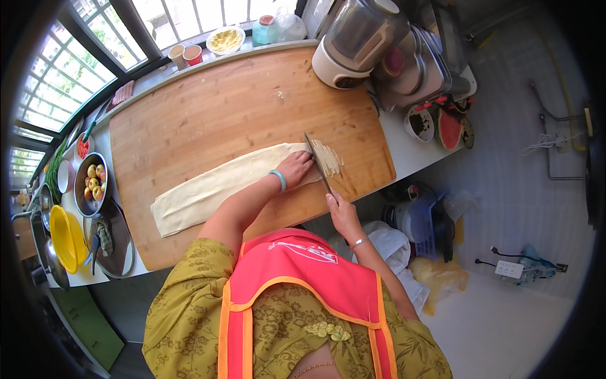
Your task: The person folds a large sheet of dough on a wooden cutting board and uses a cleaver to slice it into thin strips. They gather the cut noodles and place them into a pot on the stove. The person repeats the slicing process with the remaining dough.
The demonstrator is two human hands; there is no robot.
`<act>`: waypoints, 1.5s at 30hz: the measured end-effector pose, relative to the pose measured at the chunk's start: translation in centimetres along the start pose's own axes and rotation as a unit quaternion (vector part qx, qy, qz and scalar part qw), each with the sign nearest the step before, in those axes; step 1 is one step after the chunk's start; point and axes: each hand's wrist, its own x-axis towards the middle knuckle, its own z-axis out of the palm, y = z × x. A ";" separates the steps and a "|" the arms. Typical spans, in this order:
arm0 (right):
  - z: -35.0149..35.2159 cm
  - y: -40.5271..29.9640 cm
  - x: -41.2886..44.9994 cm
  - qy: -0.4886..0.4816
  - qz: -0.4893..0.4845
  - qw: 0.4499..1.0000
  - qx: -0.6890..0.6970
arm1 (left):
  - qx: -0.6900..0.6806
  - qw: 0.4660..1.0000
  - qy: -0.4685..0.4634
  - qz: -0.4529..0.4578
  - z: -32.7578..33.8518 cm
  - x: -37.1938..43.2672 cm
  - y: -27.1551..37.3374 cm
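Note:
A long folded sheet of dough (pixel 227 182) lies across a large wooden board (pixel 227 104). My left hand (pixel 296 168) presses on its right end with the fingers bent, close beside the blade. In my right hand (pixel 344 215) is the handle of a kitchen knife (pixel 318 163). The blade stands on edge at the dough's right end, pointing away from me. Thin cut noodle strips (pixel 328 158) lie together just right of the blade. Where the blade's lower edge meets the dough is hidden.
A blender (pixel 352 47) stands at the board's back right corner. Beyond the right edge are a white bowl (pixel 419 124) and a cut watermelon (pixel 450 129). To the left sit a metal bowl of apples (pixel 92 184), a yellow basin (pixel 66 239) and a glass lid (pixel 118 241). Cups (pixel 192 55) line the windowsill.

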 end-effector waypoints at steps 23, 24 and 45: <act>0.6 -1.0 2.6 -0.005 -0.006 1.000 0.014 | 0.022 0.999 0.010 0.030 0.3 -0.8 -0.2; 0.9 0.0 2.7 0.039 -0.050 0.998 0.003 | 0.019 0.999 0.030 0.030 0.5 -0.8 -0.1; 0.9 0.2 2.3 -0.028 0.026 0.999 0.033 | 0.032 0.998 0.039 0.026 0.2 -1.3 0.0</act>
